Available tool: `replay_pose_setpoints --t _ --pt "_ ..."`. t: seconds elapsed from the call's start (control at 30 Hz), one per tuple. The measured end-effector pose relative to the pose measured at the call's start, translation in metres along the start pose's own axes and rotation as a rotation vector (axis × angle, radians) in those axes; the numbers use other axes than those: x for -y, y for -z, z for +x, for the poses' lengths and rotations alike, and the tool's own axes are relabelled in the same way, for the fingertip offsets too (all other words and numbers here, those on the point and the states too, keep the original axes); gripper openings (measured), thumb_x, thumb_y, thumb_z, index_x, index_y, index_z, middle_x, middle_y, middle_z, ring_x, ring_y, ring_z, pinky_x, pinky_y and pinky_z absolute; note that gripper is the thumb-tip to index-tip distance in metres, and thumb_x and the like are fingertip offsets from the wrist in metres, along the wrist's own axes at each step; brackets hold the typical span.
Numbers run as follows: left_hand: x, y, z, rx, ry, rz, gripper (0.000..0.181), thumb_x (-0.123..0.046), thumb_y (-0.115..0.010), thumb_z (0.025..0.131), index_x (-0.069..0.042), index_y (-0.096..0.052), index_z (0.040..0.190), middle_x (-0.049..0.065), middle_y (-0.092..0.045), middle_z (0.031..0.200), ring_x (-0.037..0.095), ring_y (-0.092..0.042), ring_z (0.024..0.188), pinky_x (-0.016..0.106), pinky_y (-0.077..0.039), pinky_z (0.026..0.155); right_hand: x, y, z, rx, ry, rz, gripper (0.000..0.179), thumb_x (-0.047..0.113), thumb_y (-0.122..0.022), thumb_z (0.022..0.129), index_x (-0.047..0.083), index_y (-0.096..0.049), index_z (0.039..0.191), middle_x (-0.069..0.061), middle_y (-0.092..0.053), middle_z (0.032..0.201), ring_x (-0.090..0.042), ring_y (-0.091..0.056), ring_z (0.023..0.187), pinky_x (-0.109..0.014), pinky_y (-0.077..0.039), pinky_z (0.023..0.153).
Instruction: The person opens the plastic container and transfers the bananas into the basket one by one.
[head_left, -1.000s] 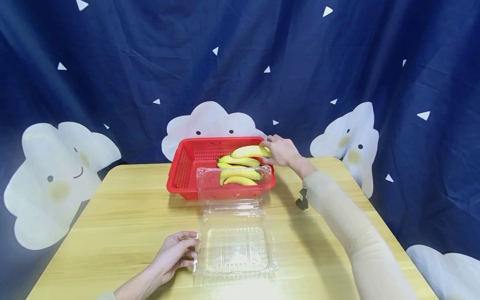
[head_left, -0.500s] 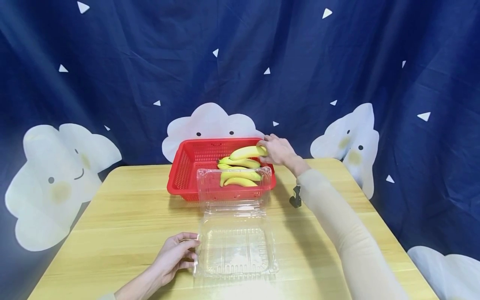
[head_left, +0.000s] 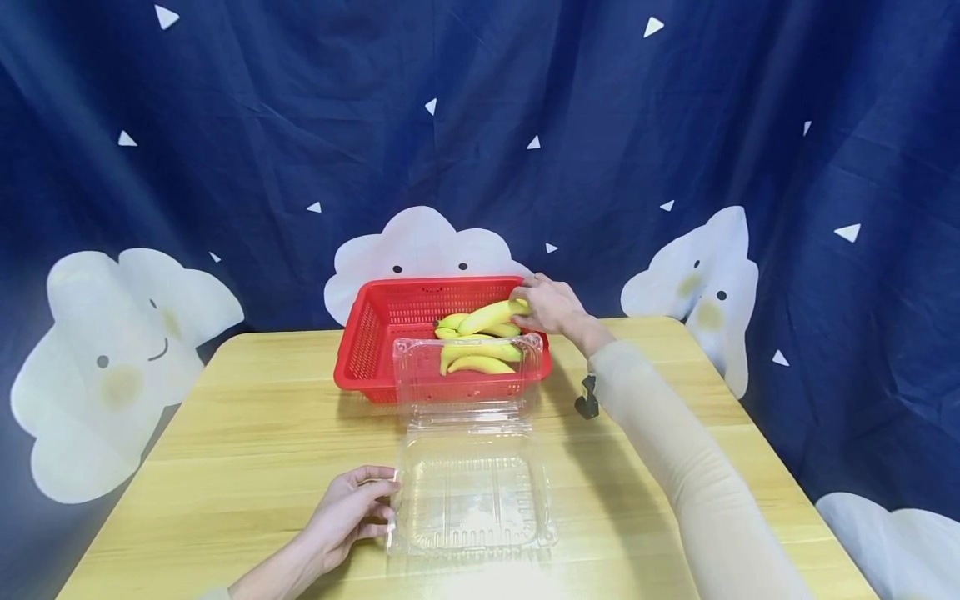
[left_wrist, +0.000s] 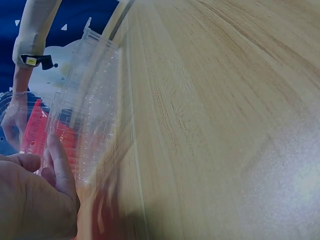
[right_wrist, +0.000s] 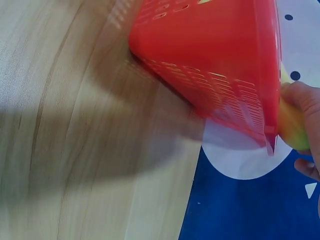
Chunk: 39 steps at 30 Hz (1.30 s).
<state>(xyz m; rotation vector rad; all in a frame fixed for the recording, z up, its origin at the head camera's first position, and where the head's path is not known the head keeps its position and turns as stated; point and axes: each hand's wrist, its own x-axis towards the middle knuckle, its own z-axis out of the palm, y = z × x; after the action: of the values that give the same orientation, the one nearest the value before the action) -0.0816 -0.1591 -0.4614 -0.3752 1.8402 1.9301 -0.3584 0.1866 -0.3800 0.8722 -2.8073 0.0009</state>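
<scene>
My right hand point(head_left: 553, 304) grips one end of a yellow banana point(head_left: 486, 317) at the right rim of a red plastic basket point(head_left: 360, 350). The banana slants down to the left over several other bananas point(head_left: 482, 364) in the basket. In the right wrist view, fingers and thumb hold the banana point(right_wrist: 292, 127) just past the rim. A clear plastic clamshell box point(head_left: 474, 500) stands lid-up in front, its raised lid before the basket. My left hand point(head_left: 345, 512) holds the box's left edge; in the left wrist view a finger lies along its side.
The basket stands toward the far edge of the wooden table point(head_left: 247, 417). Behind hangs a dark blue curtain point(head_left: 480, 167) with white clouds and triangles. A black strap piece point(head_left: 587, 398) hangs at the right wrist.
My right hand has shifted slightly left, and the banana in it has tipped, its free end now lower. The left hand and the clamshell box have stayed put.
</scene>
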Motion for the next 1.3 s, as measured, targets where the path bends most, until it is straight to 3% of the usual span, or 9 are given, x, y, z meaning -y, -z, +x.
replay_pose_setpoints --t 0.13,0.4,0.63,0.83,1.07,1.3 --pt "0.0 0.0 0.0 -0.003 -0.001 0.003 0.039 -0.014 -0.07 0.095 0.0 -0.056 0.129 -0.001 -0.062 0.092 0.005 -0.064 0.066 0.018 -0.061 0.057 0.001 0.0 -0.001 -0.009 0.025 -0.006 0.038 0.041 -0.072 0.095 0.017 -0.074 0.124 -0.008 -0.071 0.124 -0.028 -0.063 0.116 -0.043 -0.064 0.091" --pt "0.0 0.001 -0.001 -0.002 -0.003 0.002 0.041 -0.014 -0.071 0.095 0.001 -0.055 0.131 -0.001 -0.062 0.09 0.006 -0.064 0.066 0.019 -0.061 0.057 -0.001 0.003 -0.008 -0.041 0.088 -0.018 0.033 0.036 -0.071 0.093 0.015 -0.077 0.118 -0.008 -0.073 0.115 -0.028 -0.066 0.107 -0.041 -0.065 0.082" --pt "0.001 0.002 -0.002 0.002 -0.006 0.006 0.046 -0.015 -0.07 0.096 0.003 -0.052 0.135 -0.001 -0.063 0.094 0.006 -0.065 0.066 0.019 -0.061 0.059 -0.004 0.01 -0.016 -0.065 0.055 -0.012 0.032 0.037 -0.071 0.094 0.018 -0.078 0.118 -0.008 -0.072 0.113 -0.027 -0.063 0.095 -0.039 -0.063 0.071" --pt "-0.001 0.003 -0.002 -0.003 -0.016 0.018 0.048 -0.015 -0.07 0.096 0.004 -0.051 0.136 0.0 -0.062 0.096 0.007 -0.064 0.067 0.019 -0.062 0.059 -0.008 0.016 -0.023 -0.085 0.021 0.0 0.036 0.039 -0.07 0.095 0.017 -0.078 0.121 -0.009 -0.073 0.114 -0.026 -0.064 0.099 -0.039 -0.065 0.074" --pt "-0.002 0.002 -0.002 -0.059 -0.018 0.023 0.044 -0.013 -0.07 0.095 0.005 -0.055 0.133 0.002 -0.065 0.095 0.01 -0.067 0.071 0.023 -0.065 0.065 -0.011 0.019 -0.036 -0.115 0.016 0.029 0.034 0.041 -0.065 0.099 0.016 -0.078 0.119 -0.009 -0.073 0.11 -0.027 -0.064 0.098 -0.041 -0.063 0.071" --pt "-0.002 0.003 0.002 -0.127 -0.048 0.049 0.04 -0.012 -0.07 0.096 0.005 -0.058 0.129 0.005 -0.069 0.099 0.015 -0.068 0.077 0.029 -0.068 0.07 -0.011 0.023 -0.058 -0.107 -0.057 0.069 0.035 0.045 -0.066 0.098 0.019 -0.077 0.12 -0.007 -0.074 0.112 -0.027 -0.065 0.1 -0.043 -0.065 0.076"
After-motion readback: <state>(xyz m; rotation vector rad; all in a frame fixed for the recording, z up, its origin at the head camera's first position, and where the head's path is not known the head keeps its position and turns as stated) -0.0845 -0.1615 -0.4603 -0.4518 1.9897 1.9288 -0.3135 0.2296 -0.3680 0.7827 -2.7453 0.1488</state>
